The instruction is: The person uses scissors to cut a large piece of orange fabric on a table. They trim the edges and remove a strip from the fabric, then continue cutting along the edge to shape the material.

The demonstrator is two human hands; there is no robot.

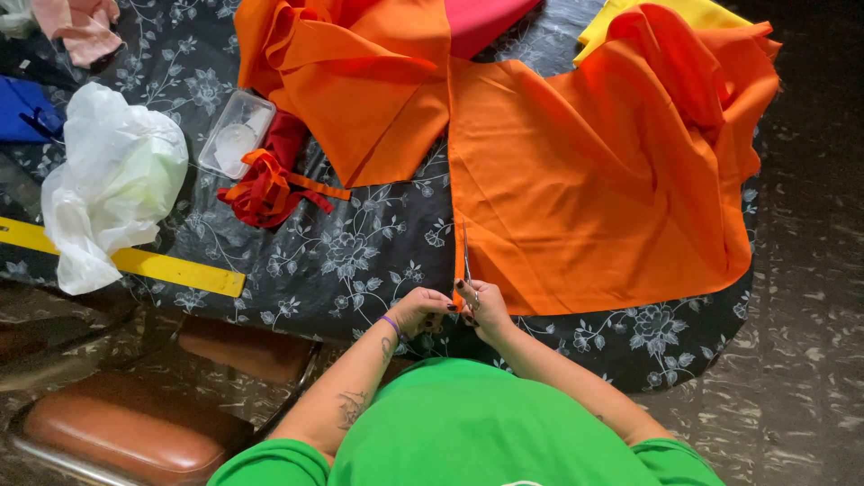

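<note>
One large sheet of orange fabric (585, 198) is spread flat over the right half of the table, its surface smooth and matte, its near edge running straight just above the table's front rim and its left edge forming a clean vertical line. At the far right the cloth is bunched into loose folds that spill over the table's side. A pair of scissors (467, 261) is held at the lower left corner of this sheet, the slim blades pointing away from the person along the left edge. The handles are gripped by the right hand (486, 306), fingers curled closed through them, dark polish seen on the nails. The left hand (421, 309) is closed as well, pinching at the fabric's corner just beside the scissors; a purple band is worn at its wrist.

A second piece of orange cloth (360, 81) is laid folded to the left, touching the first along its upper edge. Pink fabric (486, 22) and yellow fabric (684, 13) are seen behind. A heap of red and orange strips (270, 184) is piled beside a clear plastic box (236, 133). Farther left, a white plastic bag (112, 180) is lying over a yellow ruler (171, 267). Everything is borne by a black floral tablecloth (360, 261), and a brown chair (126, 427) is stood at the lower left
</note>
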